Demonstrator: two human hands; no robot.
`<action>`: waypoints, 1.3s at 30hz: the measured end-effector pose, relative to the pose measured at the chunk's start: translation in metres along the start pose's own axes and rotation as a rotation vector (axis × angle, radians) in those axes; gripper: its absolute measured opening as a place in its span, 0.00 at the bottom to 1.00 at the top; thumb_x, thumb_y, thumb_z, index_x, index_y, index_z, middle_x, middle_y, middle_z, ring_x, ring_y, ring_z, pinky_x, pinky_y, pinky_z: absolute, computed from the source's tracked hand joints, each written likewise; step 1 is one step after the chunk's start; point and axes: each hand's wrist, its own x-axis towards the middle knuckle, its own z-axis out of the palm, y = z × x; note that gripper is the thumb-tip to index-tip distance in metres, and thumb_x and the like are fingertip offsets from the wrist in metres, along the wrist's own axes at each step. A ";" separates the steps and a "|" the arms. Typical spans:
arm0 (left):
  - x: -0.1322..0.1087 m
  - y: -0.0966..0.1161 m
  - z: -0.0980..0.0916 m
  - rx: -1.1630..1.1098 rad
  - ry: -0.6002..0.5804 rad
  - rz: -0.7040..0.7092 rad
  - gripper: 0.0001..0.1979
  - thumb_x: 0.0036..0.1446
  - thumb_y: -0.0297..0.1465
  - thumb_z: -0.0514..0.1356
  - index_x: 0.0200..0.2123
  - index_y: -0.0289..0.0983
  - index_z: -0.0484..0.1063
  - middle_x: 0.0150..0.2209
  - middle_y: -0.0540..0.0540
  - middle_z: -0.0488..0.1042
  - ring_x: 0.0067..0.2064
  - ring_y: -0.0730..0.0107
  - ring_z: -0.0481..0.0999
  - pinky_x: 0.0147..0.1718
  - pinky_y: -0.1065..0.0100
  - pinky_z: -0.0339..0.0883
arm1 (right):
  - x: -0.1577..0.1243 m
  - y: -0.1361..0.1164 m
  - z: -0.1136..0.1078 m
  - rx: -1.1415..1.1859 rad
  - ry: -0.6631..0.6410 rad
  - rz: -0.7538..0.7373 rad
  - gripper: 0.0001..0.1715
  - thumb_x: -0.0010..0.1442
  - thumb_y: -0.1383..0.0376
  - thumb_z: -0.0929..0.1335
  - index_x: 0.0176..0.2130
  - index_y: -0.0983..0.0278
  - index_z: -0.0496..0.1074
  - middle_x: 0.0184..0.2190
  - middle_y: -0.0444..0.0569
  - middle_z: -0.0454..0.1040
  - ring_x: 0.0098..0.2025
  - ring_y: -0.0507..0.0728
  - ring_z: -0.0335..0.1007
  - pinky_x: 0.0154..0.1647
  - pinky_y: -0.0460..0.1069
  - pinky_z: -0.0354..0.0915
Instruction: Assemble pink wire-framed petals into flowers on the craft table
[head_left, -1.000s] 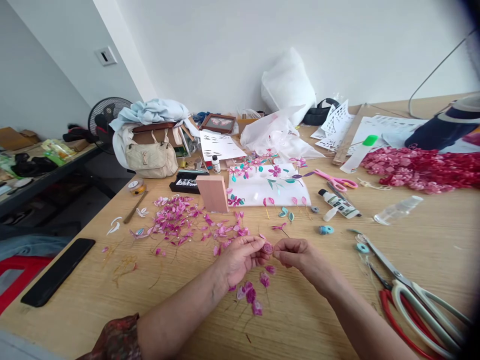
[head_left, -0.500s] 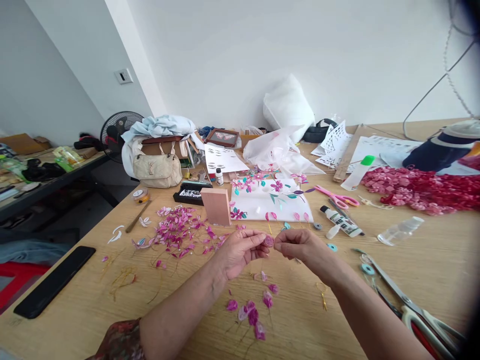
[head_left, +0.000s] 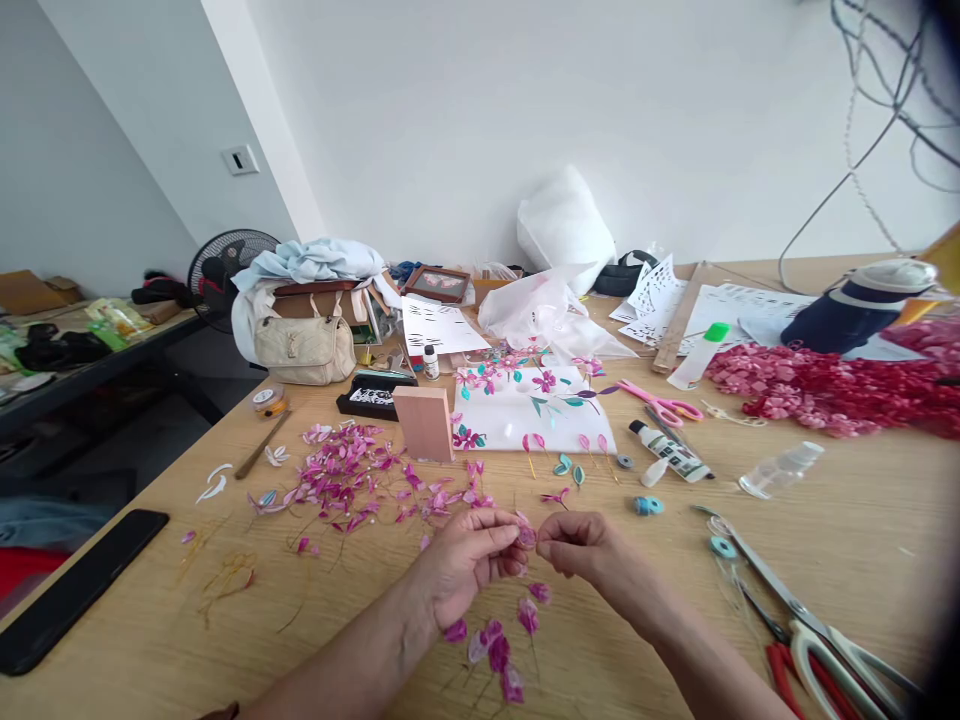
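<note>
Between thumb and fingers, my left hand [head_left: 474,560] pinches a round, purple-pink piece [head_left: 526,537] that looks like a wired petal. Close to its right edge, the fingertips of my right hand [head_left: 581,545] are pressed together; whatever they hold is too fine to make out. Several loose magenta petals [head_left: 498,652] on thin wires lie on the table just below my hands. A larger heap of pink petals [head_left: 349,470] spreads to the left. Beyond my hands rests a small pink sprig [head_left: 556,497].
A wooden block [head_left: 424,424] stands beside a white sheet with flowers [head_left: 499,425]. Large scissors [head_left: 795,605], a teal spool [head_left: 648,505], a clear bottle [head_left: 781,470] and pink scissors [head_left: 660,404] lie to the right. A black phone-like slab [head_left: 79,590] lies at left.
The camera view has shifted, and my hands appear lower in it. They keep the same pinching poses around the purple-pink piece. The sprig and teal spool beyond them show more fully.
</note>
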 end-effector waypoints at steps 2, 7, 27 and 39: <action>0.000 -0.003 -0.001 -0.017 -0.002 -0.011 0.09 0.44 0.28 0.63 0.31 0.30 0.72 0.28 0.45 0.71 0.29 0.76 0.69 0.32 0.71 0.60 | -0.002 0.004 0.001 0.011 0.004 -0.004 0.07 0.42 0.64 0.65 0.19 0.65 0.69 0.14 0.39 0.59 0.20 0.49 0.51 0.22 0.46 0.49; 0.001 -0.007 -0.003 -0.022 -0.004 -0.031 0.11 0.42 0.29 0.65 0.31 0.31 0.73 0.29 0.45 0.71 0.30 0.74 0.69 0.32 0.71 0.60 | -0.004 0.007 0.002 0.031 0.006 -0.010 0.08 0.43 0.63 0.65 0.19 0.66 0.70 0.15 0.40 0.62 0.20 0.49 0.52 0.22 0.45 0.50; 0.005 -0.012 -0.007 -0.012 -0.022 -0.083 0.10 0.43 0.29 0.64 0.32 0.30 0.73 0.27 0.45 0.71 0.29 0.76 0.69 0.30 0.74 0.59 | -0.006 0.002 0.003 0.058 0.004 0.032 0.08 0.42 0.63 0.66 0.19 0.65 0.70 0.13 0.40 0.64 0.18 0.49 0.54 0.21 0.45 0.51; 0.005 -0.014 -0.007 -0.024 -0.001 -0.080 0.11 0.41 0.31 0.65 0.30 0.30 0.72 0.26 0.45 0.71 0.29 0.75 0.69 0.30 0.72 0.58 | -0.003 0.014 0.003 0.045 0.010 -0.016 0.07 0.42 0.65 0.66 0.18 0.65 0.69 0.13 0.39 0.61 0.19 0.49 0.53 0.22 0.45 0.50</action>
